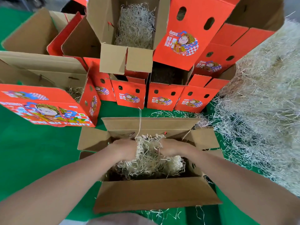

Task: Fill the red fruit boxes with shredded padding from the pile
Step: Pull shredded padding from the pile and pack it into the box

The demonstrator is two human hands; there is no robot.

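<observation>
The open box (pixel 155 194) at 6 o'clock has its brown flaps spread. A wad of padding (pixel 148 158), pale and stringy, stands up inside it, gripped between the left hand (pixel 125 148) and the right hand (pixel 173 148). The pile (pixel 259 119) of the same shreds heaps at 3 o'clock. Red printed boxes (pixel 162 99) stack from 9 to 12 o'clock, and the top box (pixel 110 30) lies tipped with its padding showing.

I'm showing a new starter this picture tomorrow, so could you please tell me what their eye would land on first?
First, the two bare arms reaching into the open brown box at the bottom centre, left hand and right hand gripping a clump of padding between them. Next, the stack of red boxes with cartoon prints across the top, and the big pale pile of shreds filling the right edge, all on a green surface.
</observation>
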